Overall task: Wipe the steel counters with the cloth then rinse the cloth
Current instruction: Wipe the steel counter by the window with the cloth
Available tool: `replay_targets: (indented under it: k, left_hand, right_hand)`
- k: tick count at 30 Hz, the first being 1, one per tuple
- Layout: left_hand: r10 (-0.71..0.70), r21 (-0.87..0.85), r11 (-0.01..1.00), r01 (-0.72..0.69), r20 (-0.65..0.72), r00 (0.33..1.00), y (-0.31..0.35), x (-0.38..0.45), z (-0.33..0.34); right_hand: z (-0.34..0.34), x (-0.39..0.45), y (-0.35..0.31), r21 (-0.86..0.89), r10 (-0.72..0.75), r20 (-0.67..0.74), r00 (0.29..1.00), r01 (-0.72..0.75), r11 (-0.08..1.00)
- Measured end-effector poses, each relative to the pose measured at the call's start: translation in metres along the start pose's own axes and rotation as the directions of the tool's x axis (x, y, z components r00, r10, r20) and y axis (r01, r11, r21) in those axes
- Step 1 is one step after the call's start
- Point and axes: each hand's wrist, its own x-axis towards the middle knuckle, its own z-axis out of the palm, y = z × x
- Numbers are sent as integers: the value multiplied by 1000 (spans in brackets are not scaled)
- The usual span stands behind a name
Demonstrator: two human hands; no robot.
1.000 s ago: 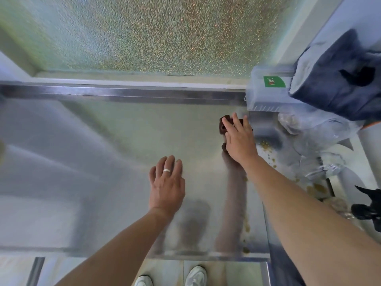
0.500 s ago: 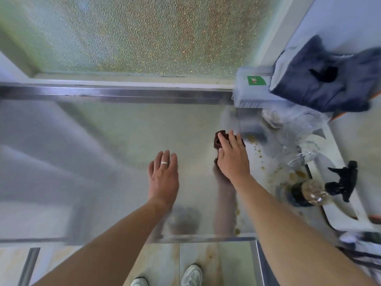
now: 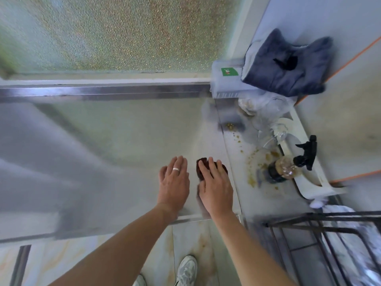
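1. Here the right hand (image 3: 216,187) lay flat on the dark reddish-brown cloth (image 3: 201,169), fingers straight and pressing it onto the steel tabletop (image 3: 103,151); most of the cloth was hidden under the palm, with its far edge showing beyond the fingertips and a bit at the right.
2. The left hand (image 3: 174,184) rested just beside the right one, to its left, palm down and fingers extended on the bare steel, holding nothing; a ring (image 3: 175,169) sat on one finger. It lay close to the cloth's left edge, though contact could not be judged.
3. Both hands were near the tabletop's front edge, close to its right end.
4. To the right of the cloth, yellowish spots and smears (image 3: 252,159) marked the steel surface.
5. Farther right stood a spray bottle (image 3: 288,169) with a black trigger, beside a white tray (image 3: 309,182).
6. At the back right, a dark blue towel (image 3: 288,67) was draped over a pale box with a green label (image 3: 229,71).
7. Frosted glass (image 3: 123,32) rose behind the tabletop.
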Motion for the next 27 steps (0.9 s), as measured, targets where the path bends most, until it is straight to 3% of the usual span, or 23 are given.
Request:
replay_targets:
  k: [9, 13, 19, 24, 27]
  left_hand:
    - [142, 30, 989, -142, -4, 990, -7, -19, -2]
    - [189, 33, 981, -189, 4, 982, -14, -31, 5]
    - [184, -23, 983, -184, 17, 983, -17, -32, 6]
    - [193, -109, 976, -190, 15, 981, -17, -31, -7]
    - [214, -88, 973, -212, 13, 977, -19, -34, -11]
  right_hand:
    - [-20, 0, 32, 171, -30, 11, 999, 28, 985]
    - [-21, -23, 65, 63, 36, 11, 999, -36, 997]
    - [0, -66, 5, 116, 172, -65, 983, -163, 980]
    - [9, -85, -49, 219, 85, -28, 996, -77, 973]
    - [6, -85, -43, 231, 5, 15, 1000, -8, 973]
